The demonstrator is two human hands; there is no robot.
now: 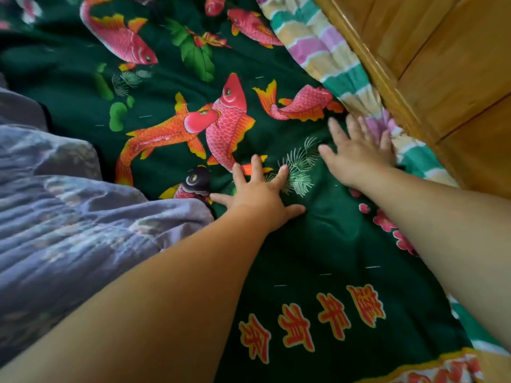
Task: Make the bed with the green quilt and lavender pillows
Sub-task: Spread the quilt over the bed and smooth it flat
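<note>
Hands (260, 194) (359, 150) flat, spread on green quilt (318, 244).

Single view, from the camera on my head. It looks forward and steeply down along both my forearms, which enter from the lower edge of the frame. It sits close over the green quilt (304, 244), which fills the centre. The wide-angle lens bends the wooden bed frame (442, 64) at the upper right. Lavender bedding (69, 217) occupies the left edge.
</note>
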